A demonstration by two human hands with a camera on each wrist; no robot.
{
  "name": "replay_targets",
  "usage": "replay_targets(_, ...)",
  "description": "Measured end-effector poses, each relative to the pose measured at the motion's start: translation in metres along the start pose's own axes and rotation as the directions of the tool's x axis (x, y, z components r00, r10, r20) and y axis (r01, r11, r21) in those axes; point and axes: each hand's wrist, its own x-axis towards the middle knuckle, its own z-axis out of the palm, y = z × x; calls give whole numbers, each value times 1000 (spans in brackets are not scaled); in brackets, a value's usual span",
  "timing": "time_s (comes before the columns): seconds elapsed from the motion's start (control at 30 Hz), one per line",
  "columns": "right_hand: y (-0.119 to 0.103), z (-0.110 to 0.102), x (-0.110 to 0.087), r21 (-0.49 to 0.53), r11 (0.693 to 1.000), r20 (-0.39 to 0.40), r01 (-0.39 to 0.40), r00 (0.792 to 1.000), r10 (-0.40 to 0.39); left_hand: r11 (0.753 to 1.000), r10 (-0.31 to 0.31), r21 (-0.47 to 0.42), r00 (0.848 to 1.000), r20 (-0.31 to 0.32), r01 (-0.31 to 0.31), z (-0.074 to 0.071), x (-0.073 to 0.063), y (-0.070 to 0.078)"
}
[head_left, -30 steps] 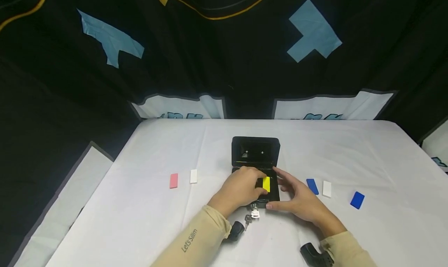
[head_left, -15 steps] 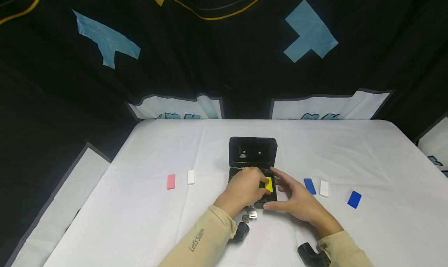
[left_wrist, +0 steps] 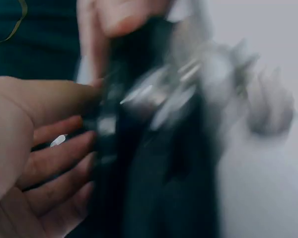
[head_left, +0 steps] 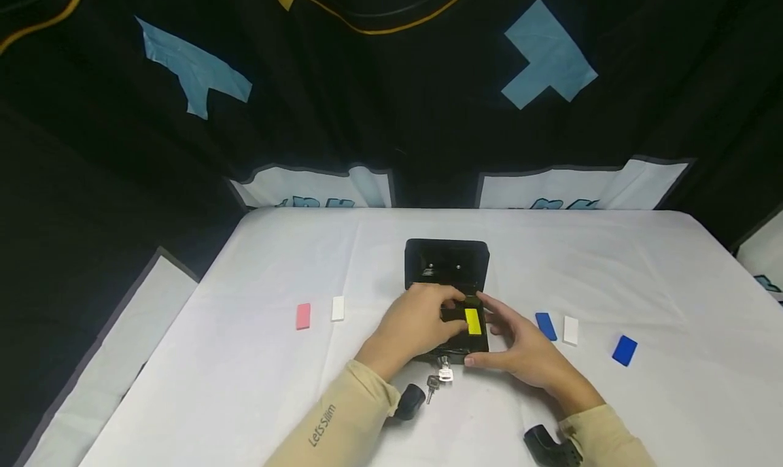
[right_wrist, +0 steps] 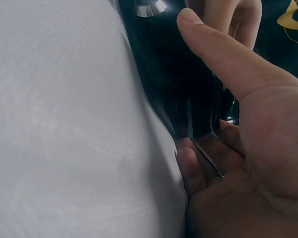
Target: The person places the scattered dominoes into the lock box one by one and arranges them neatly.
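Note:
A black metal cash box sits with its lid raised on the white table, in the head view. Inside, near its right wall, lies a yellow rectangular piece. My left hand is over the box, thumb and fingers spread apart and holding nothing; the thumb tip is right beside the yellow piece. At the box's right front corner, my right hand grips it, thumb on the front and fingers along the side. Keys hang from the front lock. The left wrist view is blurred.
Left of the box lie a pink piece and a white piece. To the right are a slanted blue piece, another white piece and a second blue piece. A dark curtain hangs behind the table.
The yellow piece has shifted slightly right within the box. My left hand has let go of it and drawn back to the left. My right hand keeps its place on the box.

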Motion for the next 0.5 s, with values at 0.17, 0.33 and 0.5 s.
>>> replay_targets(0.17,-1,1,-2,-14,1000,-9,-20,1000,20,989,-15,-149,1000,-20,12,-34,-16,-28)
replay_targets(0.33,-4,0,-5,-28,999,-17,-16,1000,16,969,-111,-227,993,-43,98,-60,-34,-71)
replay_targets(0.5,-5,1,-3,-27,1000,-9,-8,1000,8,966,-226,-132,974,-26,221,-76,-56,-106)
